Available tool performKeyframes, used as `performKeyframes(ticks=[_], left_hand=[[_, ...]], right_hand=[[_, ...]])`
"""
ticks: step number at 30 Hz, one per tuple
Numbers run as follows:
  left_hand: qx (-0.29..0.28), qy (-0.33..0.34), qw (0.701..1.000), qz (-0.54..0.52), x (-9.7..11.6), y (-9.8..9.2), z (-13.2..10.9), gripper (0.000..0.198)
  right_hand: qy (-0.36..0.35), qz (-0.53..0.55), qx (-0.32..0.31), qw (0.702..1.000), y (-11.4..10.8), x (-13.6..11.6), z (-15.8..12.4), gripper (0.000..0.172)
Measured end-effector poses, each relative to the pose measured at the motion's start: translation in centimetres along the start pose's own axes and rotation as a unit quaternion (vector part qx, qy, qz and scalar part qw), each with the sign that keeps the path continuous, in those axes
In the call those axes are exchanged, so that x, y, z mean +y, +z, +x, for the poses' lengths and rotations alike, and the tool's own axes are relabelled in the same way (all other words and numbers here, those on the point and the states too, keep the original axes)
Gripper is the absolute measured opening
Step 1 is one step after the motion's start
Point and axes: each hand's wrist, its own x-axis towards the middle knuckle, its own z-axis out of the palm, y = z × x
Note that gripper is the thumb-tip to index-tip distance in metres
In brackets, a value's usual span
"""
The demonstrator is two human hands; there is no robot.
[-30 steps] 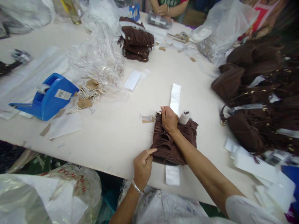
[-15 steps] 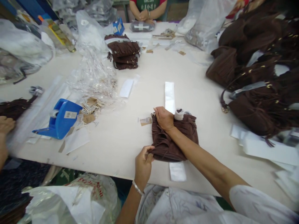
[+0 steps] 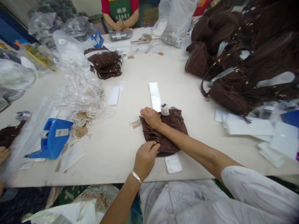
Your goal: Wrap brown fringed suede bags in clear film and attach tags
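A folded brown fringed bag (image 3: 174,129) lies near the table's front edge on a long white paper strip (image 3: 155,95). My right hand (image 3: 151,117) presses on the bag's far left corner, fingers curled closed on it. My left hand (image 3: 145,157) pinches the bag's near left edge. A white wad of paper (image 3: 164,109) sticks up at the bag's top, just right of my right hand. A small card tag (image 3: 135,123) lies beside the bag's left corner.
A blue tape dispenser (image 3: 52,138) sits front left, beside card tags (image 3: 80,123) and clear plastic bags (image 3: 77,88). A stack of folded brown bags (image 3: 105,63) lies far left; a heap of brown bags (image 3: 235,59) fills the right. White paper sheets (image 3: 252,127) lie at right. A person (image 3: 120,12) sits opposite.
My left hand has moved up onto the bag's near edge and closed on it. The view has tilted up and shifted, showing more of the far side. My right hand stays on the bag.
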Motion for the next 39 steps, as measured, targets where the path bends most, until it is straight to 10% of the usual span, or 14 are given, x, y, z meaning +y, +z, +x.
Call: performKeyframes(ticks=[5,10,17,23,29,39], left_hand=[[0.031,0.014,0.999,-0.005,0.1,-0.3,-0.6,0.027],[0.056,0.018,0.998,-0.009,0.0,0.1,-0.9,0.032],[-0.003,0.069,0.997,-0.022,-2.1,-0.9,-1.8,0.056],[0.099,-0.009,0.994,0.046,-2.3,-2.2,-3.8,0.052],[0.044,0.132,0.984,0.115,1.5,0.0,-3.2,0.054],[0.051,0.194,0.97,0.139,-2.8,3.1,-3.3,0.054]], right_hand=[[-0.138,0.036,0.005,0.99,-6.6,-0.9,-4.3,0.033],[-0.052,0.069,-0.024,0.996,-12.5,-1.8,-13.4,0.039],[-0.135,-0.025,0.006,0.99,-9.1,-0.5,-19.1,0.035],[-0.182,-0.053,0.018,0.982,-8.8,0.4,-20.1,0.04],[-0.176,-0.061,0.004,0.983,-8.6,0.1,-21.1,0.036],[-0.182,-0.065,0.011,0.981,-8.0,1.0,-21.4,0.027]])
